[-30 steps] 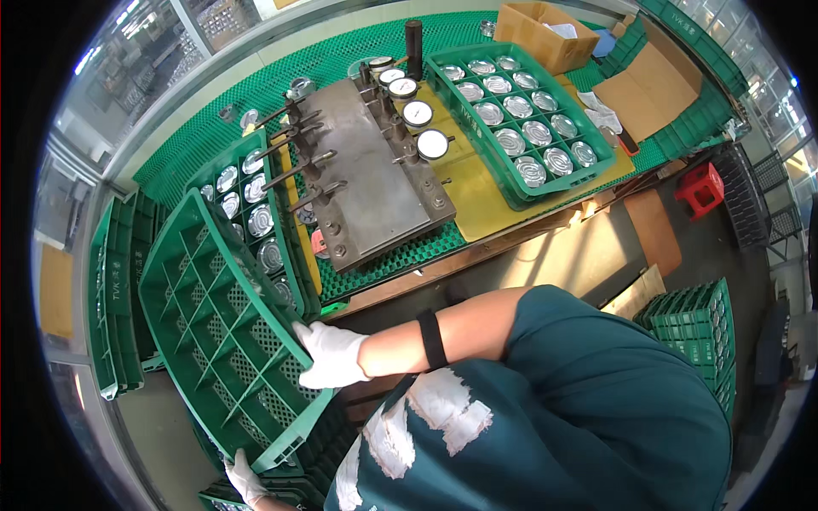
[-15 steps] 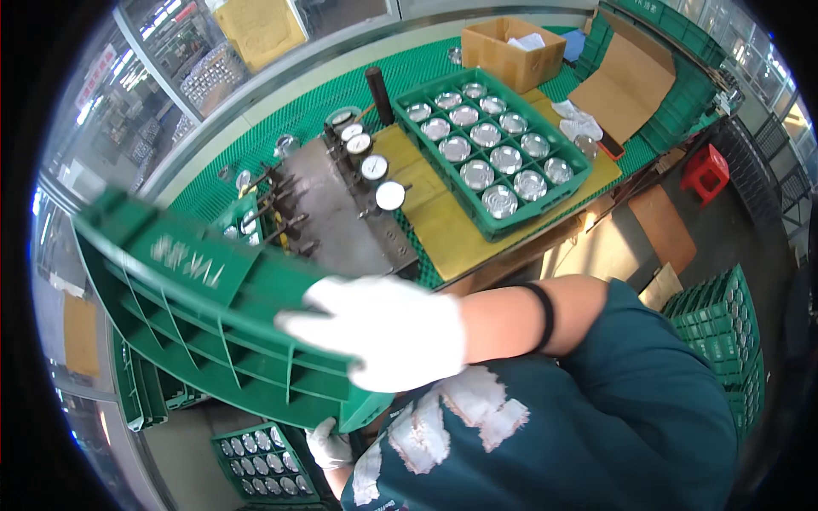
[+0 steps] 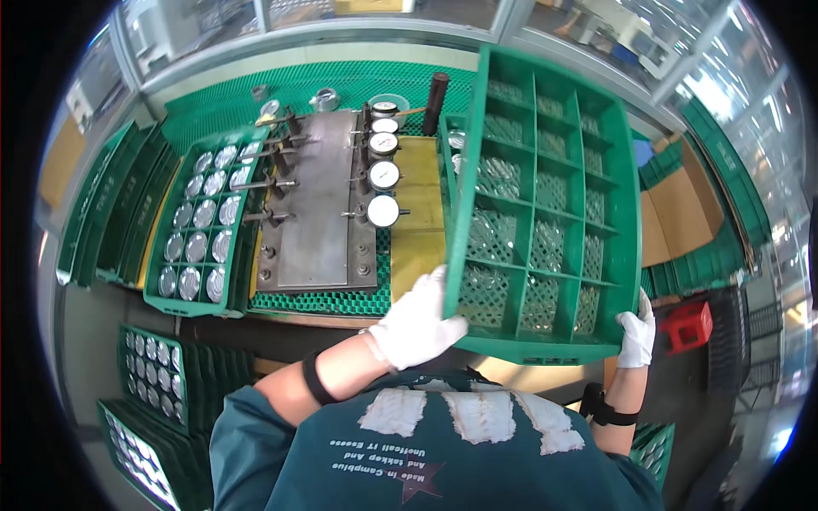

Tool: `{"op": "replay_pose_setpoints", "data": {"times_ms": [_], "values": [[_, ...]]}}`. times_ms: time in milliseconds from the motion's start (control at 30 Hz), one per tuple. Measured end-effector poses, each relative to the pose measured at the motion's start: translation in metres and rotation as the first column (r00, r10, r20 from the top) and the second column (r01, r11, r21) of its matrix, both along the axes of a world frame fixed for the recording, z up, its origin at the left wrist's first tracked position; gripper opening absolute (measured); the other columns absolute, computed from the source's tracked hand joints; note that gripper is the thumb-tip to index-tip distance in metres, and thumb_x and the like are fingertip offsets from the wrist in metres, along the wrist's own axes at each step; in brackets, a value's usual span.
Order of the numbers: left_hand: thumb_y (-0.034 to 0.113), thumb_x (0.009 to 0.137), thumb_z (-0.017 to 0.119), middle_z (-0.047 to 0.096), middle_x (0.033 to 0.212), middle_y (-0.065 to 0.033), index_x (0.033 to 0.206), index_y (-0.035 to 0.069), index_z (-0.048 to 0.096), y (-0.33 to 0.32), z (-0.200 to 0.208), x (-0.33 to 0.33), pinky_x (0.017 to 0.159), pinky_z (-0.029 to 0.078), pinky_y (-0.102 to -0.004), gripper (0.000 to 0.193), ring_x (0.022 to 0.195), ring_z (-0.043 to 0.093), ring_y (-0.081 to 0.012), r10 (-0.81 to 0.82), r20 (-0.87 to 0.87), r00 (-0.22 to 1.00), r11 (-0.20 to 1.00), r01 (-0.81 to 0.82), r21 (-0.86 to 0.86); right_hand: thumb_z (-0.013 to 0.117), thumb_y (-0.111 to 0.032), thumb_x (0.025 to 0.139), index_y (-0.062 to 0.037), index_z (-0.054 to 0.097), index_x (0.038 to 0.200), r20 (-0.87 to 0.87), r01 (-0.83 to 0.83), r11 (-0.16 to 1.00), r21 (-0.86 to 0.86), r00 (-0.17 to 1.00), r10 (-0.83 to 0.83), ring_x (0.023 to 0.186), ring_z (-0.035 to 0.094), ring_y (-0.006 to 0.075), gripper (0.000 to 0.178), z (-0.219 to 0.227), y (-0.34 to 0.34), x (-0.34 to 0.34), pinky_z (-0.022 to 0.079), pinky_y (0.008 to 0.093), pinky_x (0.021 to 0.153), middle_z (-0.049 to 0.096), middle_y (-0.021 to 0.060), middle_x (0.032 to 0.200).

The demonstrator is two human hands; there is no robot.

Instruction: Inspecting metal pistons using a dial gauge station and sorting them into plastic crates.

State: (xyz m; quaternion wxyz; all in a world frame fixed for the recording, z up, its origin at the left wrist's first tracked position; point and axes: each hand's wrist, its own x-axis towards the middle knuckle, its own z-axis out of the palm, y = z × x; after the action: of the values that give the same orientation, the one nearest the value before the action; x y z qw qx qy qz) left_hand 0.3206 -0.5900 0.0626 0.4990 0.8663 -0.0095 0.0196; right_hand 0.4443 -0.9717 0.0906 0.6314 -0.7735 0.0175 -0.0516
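Observation:
Both my hands wear white gloves and hold up a green compartment crate (image 3: 541, 347) on the right. My left hand (image 3: 416, 328) grips its near left side, with the thumb along the rim. At the near right corner my right hand (image 3: 636, 334) has its fingers wrapped round the edge. The crate is tilted, and its compartments have mesh bottoms through which shiny round parts show. Behind it stands a filled green tray (image 3: 449, 145), mostly hidden. Left of my left hand is a steel plate fixture (image 3: 319, 204) with several dial gauges (image 3: 383, 175).
Another green tray (image 3: 152, 294) of round metal parts lies left of the fixture. Stacked green crates (image 3: 128, 200) stand at the far left, and filled ones (image 3: 153, 375) lower down. A cardboard box (image 3: 682, 204) and a red stool (image 3: 684, 328) are on the right.
The green crate has moved from the left to the right, over the filled tray, and now shows its compartments. My view has turned, and both hands now hold its near end.

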Motion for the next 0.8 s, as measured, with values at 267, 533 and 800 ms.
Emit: {"op": "replay_pose_setpoints", "data": {"times_ms": [267, 533, 800], "values": [[0.051, 0.085, 0.064, 0.060, 0.119, -0.0349, 0.138, -0.011, 0.040, -0.027, -0.022, 0.066, 0.099, 0.047, -0.0456, 0.085, 0.114, 0.059, -0.0448, 0.085, -0.269, 0.959, 0.995, -0.096, -0.029, 0.063, -0.006, 0.078, 0.0102, 0.044, 0.141, -0.188, -0.172, 0.955, -0.240, 0.974, 0.128, 0.119, 0.057, 0.0228, 0.068, -0.059, -0.026, 0.145, 0.043, 0.0308, 0.101, 0.058, 0.0170, 0.133], [0.045, 0.092, 0.062, 0.063, 0.121, -0.0244, 0.142, -0.002, 0.041, 0.010, -0.041, 0.026, 0.095, 0.050, -0.0424, 0.072, 0.106, 0.065, -0.0385, 0.157, -0.206, 0.966, 0.987, -0.147, 0.064, 0.069, -0.016, 0.084, 0.0017, 0.045, 0.145, -0.263, -0.317, 0.885, -0.340, 0.936, 0.234, 0.128, 0.051, 0.0220, 0.068, -0.061, 0.011, 0.182, 0.037, 0.0335, 0.109, 0.055, 0.0143, 0.140], [0.015, 0.084, 0.068, 0.069, 0.094, -0.0151, 0.132, 0.001, 0.055, 0.115, -0.041, -0.117, 0.076, 0.054, -0.0370, 0.052, 0.082, 0.069, -0.0260, 0.664, -0.078, 0.744, 0.743, -0.643, 0.187, 0.066, -0.033, 0.092, 0.0033, 0.048, 0.141, -0.161, -0.217, 0.766, -0.605, 0.976, 0.149, 0.121, 0.056, 0.0241, 0.064, -0.078, -0.050, 0.221, 0.040, 0.0341, 0.106, 0.058, 0.0163, 0.135]]}}
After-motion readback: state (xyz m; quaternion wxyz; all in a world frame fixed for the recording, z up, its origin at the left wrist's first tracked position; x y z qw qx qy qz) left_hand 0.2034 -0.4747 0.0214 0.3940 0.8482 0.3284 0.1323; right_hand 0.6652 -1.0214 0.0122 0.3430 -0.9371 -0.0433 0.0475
